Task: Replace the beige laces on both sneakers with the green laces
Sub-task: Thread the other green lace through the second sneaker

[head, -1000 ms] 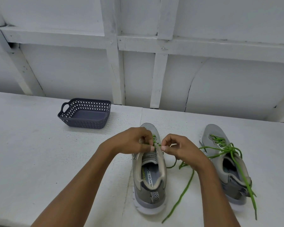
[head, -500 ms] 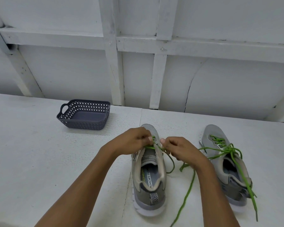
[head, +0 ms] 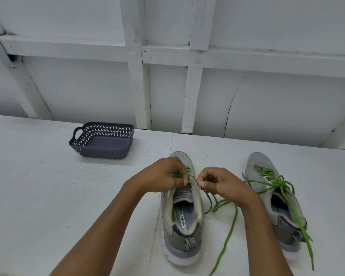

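Observation:
Two grey sneakers stand on the white table, toes pointing away from me. The near sneaker [head: 182, 222] is in the middle; both my hands are over its eyelets. My left hand [head: 163, 176] pinches a green lace [head: 226, 240] at the sneaker's left side. My right hand [head: 221, 183] pinches the same lace at the right eyelets, and its loose end trails down the table toward me. The right sneaker [head: 275, 200] carries a green lace [head: 281, 185] threaded and loosely crossed, ends hanging over its heel. No beige lace is visible.
A dark blue perforated plastic basket [head: 102, 141] with a handle stands at the back left of the table [head: 38, 196], nothing visible inside. A white panelled wall [head: 187, 86] rises right behind the table.
My hands have stayed over the near sneaker's eyelets, working the lace; the loose green end on the table has shifted slightly. The view has tilted a little.

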`<state>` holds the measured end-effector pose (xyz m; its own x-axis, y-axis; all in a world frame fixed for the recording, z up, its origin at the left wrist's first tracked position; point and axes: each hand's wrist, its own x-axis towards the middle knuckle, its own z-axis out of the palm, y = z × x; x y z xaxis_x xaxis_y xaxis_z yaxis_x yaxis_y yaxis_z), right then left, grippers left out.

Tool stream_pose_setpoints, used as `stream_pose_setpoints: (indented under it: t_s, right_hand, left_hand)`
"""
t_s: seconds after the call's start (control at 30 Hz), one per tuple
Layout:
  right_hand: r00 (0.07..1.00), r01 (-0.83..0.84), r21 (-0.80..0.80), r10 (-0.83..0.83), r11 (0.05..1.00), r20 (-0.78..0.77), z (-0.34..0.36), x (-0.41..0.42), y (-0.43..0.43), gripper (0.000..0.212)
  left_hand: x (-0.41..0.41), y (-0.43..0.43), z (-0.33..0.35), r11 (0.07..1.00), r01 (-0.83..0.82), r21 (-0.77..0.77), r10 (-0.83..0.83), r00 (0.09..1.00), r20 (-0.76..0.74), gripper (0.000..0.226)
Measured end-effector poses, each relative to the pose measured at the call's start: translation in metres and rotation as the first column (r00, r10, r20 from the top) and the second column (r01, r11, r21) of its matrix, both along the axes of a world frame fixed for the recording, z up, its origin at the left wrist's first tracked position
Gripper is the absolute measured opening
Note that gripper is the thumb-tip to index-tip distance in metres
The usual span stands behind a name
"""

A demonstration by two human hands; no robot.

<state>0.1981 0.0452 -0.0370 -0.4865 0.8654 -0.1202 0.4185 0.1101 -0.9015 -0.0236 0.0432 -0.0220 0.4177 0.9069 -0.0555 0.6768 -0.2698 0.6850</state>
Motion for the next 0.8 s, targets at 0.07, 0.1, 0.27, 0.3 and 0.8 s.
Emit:
stream_pose_setpoints:
  t_s: [0.07, 0.1, 0.27, 0.3, 0.8]
  right_hand:
    - [0.999, 0.007, -0.020, -0.008, 1.000, -0.031, -0.001, 0.003, 0.001, 0.010]
    - [0.999, 0.014, -0.028, -0.015, 1.000, -0.045, -0.002, 0.005, 0.001, 0.009]
    - [0.999, -0.007, -0.063, 0.004, 0.998, -0.050, -0.003, 0.005, 0.006, 0.010]
    - [0.998, 0.005, -0.068, -0.009, 0.998, -0.061, -0.003, 0.005, 0.006, 0.009]
    - [0.979, 0.172, -0.105, -0.182, 0.979, -0.096, 0.017, -0.015, 0.011, 0.035]
  left_hand:
    - [-0.005, 0.000, 0.000, 0.999, -0.021, -0.026, 0.022, 0.999, 0.039, 0.021]
    - [-0.009, 0.000, 0.000, 0.998, -0.029, -0.048, 0.031, 0.998, 0.052, 0.027]
    - [-0.019, 0.004, -0.006, 0.995, -0.043, -0.092, 0.049, 0.997, 0.063, 0.037]
    - [-0.020, 0.004, -0.007, 0.995, -0.041, -0.092, 0.047, 0.997, 0.067, 0.037]
    - [-0.012, 0.005, 0.002, 0.984, -0.176, 0.022, 0.168, 0.966, 0.197, 0.006]
